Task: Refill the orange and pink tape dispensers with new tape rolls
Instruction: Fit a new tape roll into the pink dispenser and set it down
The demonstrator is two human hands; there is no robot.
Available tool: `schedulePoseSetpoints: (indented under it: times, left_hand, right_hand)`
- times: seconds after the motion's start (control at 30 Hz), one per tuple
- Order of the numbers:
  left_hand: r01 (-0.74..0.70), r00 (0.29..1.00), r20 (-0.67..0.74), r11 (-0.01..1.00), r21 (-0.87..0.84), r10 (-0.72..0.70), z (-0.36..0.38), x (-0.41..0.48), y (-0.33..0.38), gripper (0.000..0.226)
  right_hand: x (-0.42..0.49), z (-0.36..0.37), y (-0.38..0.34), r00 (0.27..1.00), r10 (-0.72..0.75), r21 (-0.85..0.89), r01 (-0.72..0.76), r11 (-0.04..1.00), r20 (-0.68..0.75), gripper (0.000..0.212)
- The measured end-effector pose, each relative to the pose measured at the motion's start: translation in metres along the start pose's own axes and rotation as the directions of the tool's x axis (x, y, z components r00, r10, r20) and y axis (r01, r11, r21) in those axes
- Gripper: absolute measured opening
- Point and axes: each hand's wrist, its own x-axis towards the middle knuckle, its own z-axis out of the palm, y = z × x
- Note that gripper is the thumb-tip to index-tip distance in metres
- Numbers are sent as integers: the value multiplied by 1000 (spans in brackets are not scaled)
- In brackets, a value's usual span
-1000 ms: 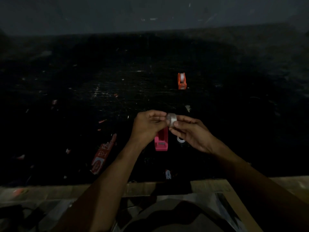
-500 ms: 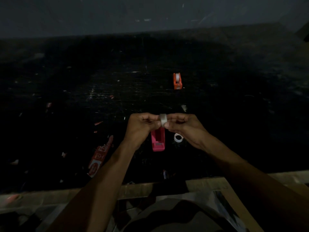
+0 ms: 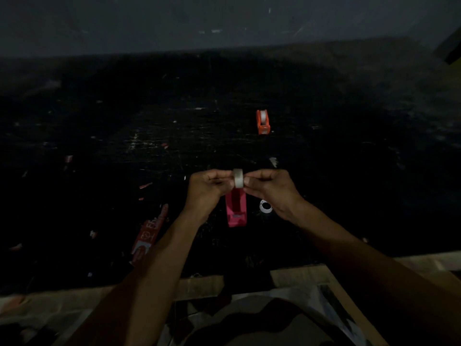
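While the roll is held up: roll [image 3: 238, 178] is pinched between left hand [image 3: 205, 189] and right hand [image 3: 270, 188], above the far end of the pink dispenser [image 3: 236, 213], off the worktop [image 3: 349, 171].
Change, last second: roll was turned partly face-on to the camera; now edge-on, rim toward the lens. Hands have kept their place over the pink dispenser.
Reading: probably hunting the free end or lining up for the bay; cannot tell which. Roll not yet seated.
Left hand: fingers [image 3: 223, 174] curled, tips pinching the roll's left face.
Right hand: fingers [image 3: 250, 179] curled, tips pinching the right face.
Pink dispenser: lies lengthwise toward the person; visible part of the bay looks empty; far end hidden behind roll and hands.
Orange dispenser [image 3: 263, 121]: well apart, farther back, slightly right; a pale roll shows in it, so probably refilled.
Progress: judged about half done, pink one outstanding.
White ring [image 3: 266, 206]: on the worktop just right of the pink dispenser, beside the right wrist; likely a spent core.
Red wrapper [image 3: 147, 236]: flat, left of the left forearm.
Scraps: small bits scattered over the dark worktop; one pale scrap [image 3: 273, 161] just beyond the right hand.
In the way: nothing seen between roll and bay; ring near enough to get knocked. Light dim, tape end not visible.
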Motion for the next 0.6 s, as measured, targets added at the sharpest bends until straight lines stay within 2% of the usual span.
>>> schedulePoseSetpoints:
  times: [0.1,0.3,0.43,0.6]
  left_hand:
    - [9,1000,3,1000,-2,-9,-1,1,-4,24]
    - [37,998,-51,995,98,-32,0,6,-23,34]
    - [75,997,-45,988,135,-70,-1,3,-43,24]
    - [83,994,-89,967,241,-63,5,0,-57,25]
  right_hand:
    - [2,4,2,999,-9,-52,7,999,-39,19]
    - [9,12,12,992,-18,-254,-15,967,-125,14]
    - [10,9,33,991,-30,-396,-24,918,-131,11]
    - [10,6,51,987,-51,-508,-33,860,-151,15]
